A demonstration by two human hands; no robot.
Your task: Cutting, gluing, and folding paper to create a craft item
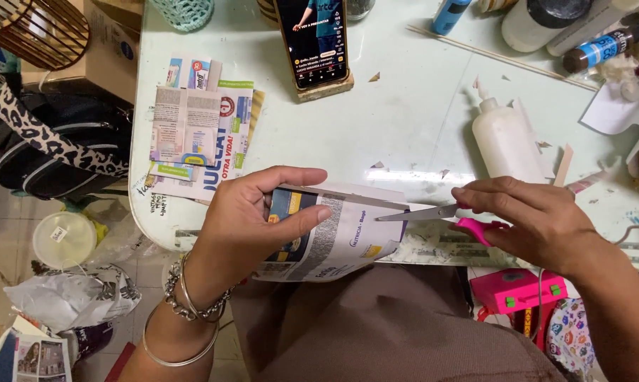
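Carton piece: a flattened printed cardboard panel [340,237] held just off the near edge of the table, above the person's lap; its upper edge meets the scissor tips, its left part sits inside the left hand.
Look of it: white and grey print with a dark blue block and a bit of yellow, slightly curled, the lower corner drooping towards the brown cloth of the lap.
Left hand: the left hand [252,219] is clamped on the panel, thumb on top, fingers wrapped over the front (bracelets on the wrist).
Right hand: the right hand [538,223] is closed around the pink handles of the scissors [432,213].
Scissors: blades point left, nearly together, tips touching the panel's right upper edge; whether they have bitten into it I cannot tell.
Table: pale green table [404,120], scattered with small paper scraps.
Stack: cut carton pieces [199,134] lie flat on the left, well apart from the hands.
Glue bottle: a white squeeze bottle [504,138] lies on its side just beyond the right hand.
Phone: a phone [314,41] stands propped at the far edge, screen lit.
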